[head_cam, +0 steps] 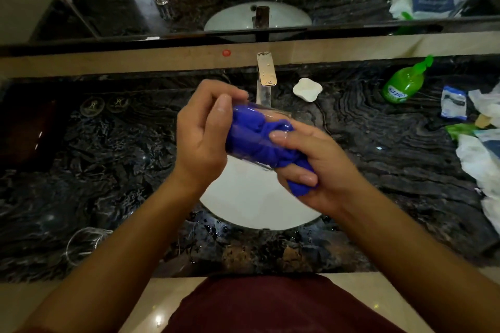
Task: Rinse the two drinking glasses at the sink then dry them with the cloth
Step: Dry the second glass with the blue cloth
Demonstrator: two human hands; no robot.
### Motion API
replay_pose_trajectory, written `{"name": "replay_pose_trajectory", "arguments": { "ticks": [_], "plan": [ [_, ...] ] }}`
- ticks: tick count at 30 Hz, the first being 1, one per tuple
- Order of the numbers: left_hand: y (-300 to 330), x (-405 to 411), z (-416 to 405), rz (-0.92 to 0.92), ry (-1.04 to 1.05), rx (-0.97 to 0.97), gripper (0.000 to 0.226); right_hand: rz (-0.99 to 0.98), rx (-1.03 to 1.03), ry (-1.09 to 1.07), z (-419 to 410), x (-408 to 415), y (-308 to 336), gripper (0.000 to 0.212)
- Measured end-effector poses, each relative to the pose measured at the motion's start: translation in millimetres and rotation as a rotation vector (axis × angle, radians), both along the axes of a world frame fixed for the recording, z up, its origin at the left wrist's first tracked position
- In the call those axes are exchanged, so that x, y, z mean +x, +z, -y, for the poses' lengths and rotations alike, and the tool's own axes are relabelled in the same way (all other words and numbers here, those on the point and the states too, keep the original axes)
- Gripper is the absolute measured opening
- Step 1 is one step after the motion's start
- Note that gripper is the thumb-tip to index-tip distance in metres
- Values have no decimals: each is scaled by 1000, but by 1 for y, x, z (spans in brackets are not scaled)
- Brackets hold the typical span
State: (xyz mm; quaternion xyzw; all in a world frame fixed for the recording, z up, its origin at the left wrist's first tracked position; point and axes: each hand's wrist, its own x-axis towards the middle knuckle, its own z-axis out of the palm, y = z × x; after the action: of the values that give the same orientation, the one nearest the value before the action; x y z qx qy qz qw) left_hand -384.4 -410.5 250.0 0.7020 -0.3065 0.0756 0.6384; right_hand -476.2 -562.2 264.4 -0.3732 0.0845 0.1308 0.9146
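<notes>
Drying is what we're watching now — the left hand wraps its fingers and thumb round the closed end of a clear drinking glass, while the right hand grips a bunched blue cloth and has it stuffed well inside. The tail of the cloth pokes out between the right fingers. Both hands are closed on their things, no doubt about that.

The glass lies tipped on its side, held in the air above the white sink. Its long axis runs from upper left to lower right, the base toward the left palm and the open mouth facing the right hand, slightly down and toward the person.

So where does the job stand? By my reading the rinse of this glass is done, and its inside is getting wiped. The outside may yet need a pass — I can't tell from here.

Out on the dark marble surface, a second glass stands at the near left, partly hidden by the left forearm. Whether it is rinsed or dried I cannot say; it looks set aside. Water drops sit on the surface at the near rim of the sink. The tap stands behind the hands, with no water visible from it.
</notes>
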Motion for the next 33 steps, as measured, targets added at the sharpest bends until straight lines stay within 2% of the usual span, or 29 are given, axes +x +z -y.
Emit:
{"name": "replay_pose_trajectory", "arguments": {
  "ticks": [1, 3, 5, 7, 9, 11, 14, 16, 17, 19, 21, 22, 24, 26, 28, 30, 31, 33],
  "plan": [
    [-3, 2, 2, 80, 1, -25, 28, -34, 106, -54, -7, -2, 0, 33],
    [-9, 4, 5, 187, 21, -55, 30, -92, 166, -107, -15, -5, 2, 37],
    [-11, 1, 6, 200, 48, -71, 32, -81, 94, -121, -15, -8, 5, 31],
    [-9, -4, 6, 119, 52, -81, 33, -2, -58, -90, -10, -10, 8, 21],
    [-4, -4, 5, 13, 44, -43, 32, 116, -318, -3, -1, -11, 8, 32],
    [3, -1, 2, -138, 1, 65, 34, 289, -702, 55, 10, -9, 5, 46],
    [12, 7, 0, -628, -177, 240, 34, 697, -1396, 83, 14, -7, 2, 49],
    [11, 11, -3, -817, -256, 345, 35, 975, -1818, 160, 9, -6, 0, 53],
    [10, 12, -4, -866, -279, 375, 36, 1044, -1944, 200, 8, -4, -1, 54],
    [9, 11, -4, -962, -307, 405, 39, 1118, -2011, 238, 10, -1, 1, 56],
    [15, 12, -7, -996, -348, 414, 49, 1138, -1923, 143, 16, 0, 0, 53],
    [19, 12, -10, -985, -376, 402, 56, 1085, -1812, 86, 18, 0, -2, 51],
    [26, 13, -16, -910, -427, 350, 61, 791, -1436, 15, 17, -6, -4, 47],
    [26, 10, -21, -768, -456, 267, 45, 401, -955, -30, 13, -10, -4, 46],
    [21, 5, -22, -629, -436, 191, 39, 117, -514, -135, 9, -9, 0, 35],
    [17, 2, -21, -477, -372, 187, 47, -66, -78, -196, 5, -7, 4, 14],
    [16, 2, -20, -403, -337, 200, 49, -125, 74, -194, 4, -8, 5, 16],
    [15, 2, -19, -311, -287, 203, 45, -154, 183, -144, 0, -11, 8, 25]
  ]
}}
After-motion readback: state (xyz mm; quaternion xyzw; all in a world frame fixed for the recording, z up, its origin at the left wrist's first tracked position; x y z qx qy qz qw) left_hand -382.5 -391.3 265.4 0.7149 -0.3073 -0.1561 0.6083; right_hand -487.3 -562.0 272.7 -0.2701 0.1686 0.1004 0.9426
